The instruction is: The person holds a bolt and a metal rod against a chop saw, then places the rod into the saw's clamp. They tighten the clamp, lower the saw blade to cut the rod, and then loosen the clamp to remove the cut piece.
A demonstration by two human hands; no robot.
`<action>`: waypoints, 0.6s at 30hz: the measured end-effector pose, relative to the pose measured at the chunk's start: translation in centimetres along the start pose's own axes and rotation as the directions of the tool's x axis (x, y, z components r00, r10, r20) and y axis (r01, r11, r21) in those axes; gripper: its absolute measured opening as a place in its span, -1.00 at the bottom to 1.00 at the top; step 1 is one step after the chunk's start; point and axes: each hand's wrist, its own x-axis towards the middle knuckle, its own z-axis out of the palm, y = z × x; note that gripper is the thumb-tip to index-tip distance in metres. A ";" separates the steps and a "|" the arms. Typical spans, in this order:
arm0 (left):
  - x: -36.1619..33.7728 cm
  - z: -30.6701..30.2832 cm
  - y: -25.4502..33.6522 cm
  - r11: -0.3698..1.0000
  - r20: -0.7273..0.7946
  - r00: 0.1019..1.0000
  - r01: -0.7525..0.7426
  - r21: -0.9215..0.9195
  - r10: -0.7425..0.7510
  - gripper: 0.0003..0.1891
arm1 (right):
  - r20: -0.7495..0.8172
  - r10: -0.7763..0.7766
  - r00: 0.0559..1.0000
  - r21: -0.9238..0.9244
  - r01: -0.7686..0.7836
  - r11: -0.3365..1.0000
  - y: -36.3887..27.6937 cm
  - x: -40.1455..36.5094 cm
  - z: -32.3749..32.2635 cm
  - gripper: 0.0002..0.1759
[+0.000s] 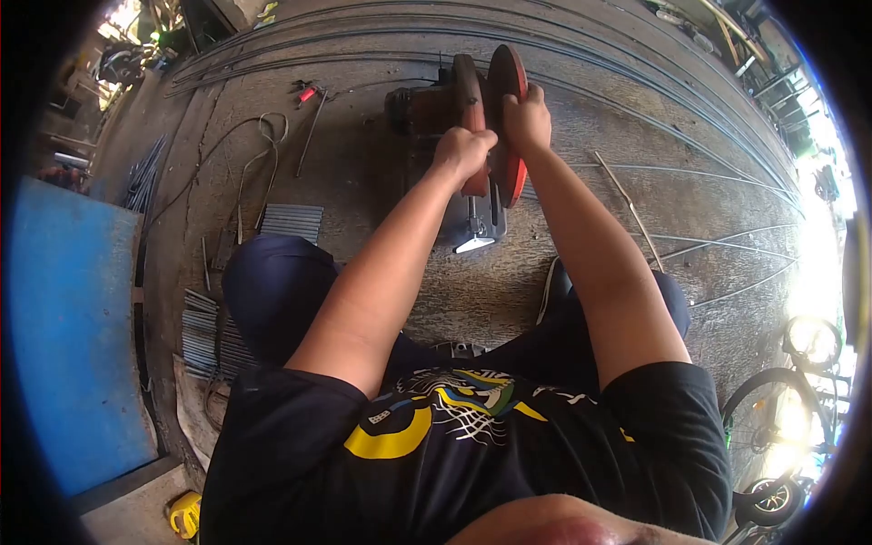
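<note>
A cut-off saw (422, 111) stands on the worn floor in front of my knees. My left hand (465, 151) is closed around the red guard (472, 113) on top of it. Just right of the guard, a large red cutting disc (502, 77) is on edge. My right hand (529, 120) grips the disc from its right side, thumb upward, fingers partly hidden. Below the disc, the saw's clamp (473, 225) with a bright metal handle (474, 244) points toward me.
Long steel rods (627, 77) stretch across the floor behind the saw. Cut rod pieces (291, 221) and a bigger pile (207, 327) lie to the left. A blue panel (73, 318) is at far left, a yellow tape measure (184, 515) below, a stick (629, 204) and a bicycle (772, 409) right.
</note>
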 end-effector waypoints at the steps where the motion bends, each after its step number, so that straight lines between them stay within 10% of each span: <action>1: 0.5 0.2 -1.1 0.999 0.004 0.999 -0.033 0.019 0.033 -0.71 | -0.012 -0.013 1.000 0.009 0.013 1.000 0.3 -0.3 0.0 -0.42; 18: -1.8 1.1 -4.2 0.977 -0.094 0.981 -0.152 0.151 0.167 -0.64 | -0.113 -0.115 0.987 0.014 0.117 0.993 3.2 -3.2 1.4 -0.49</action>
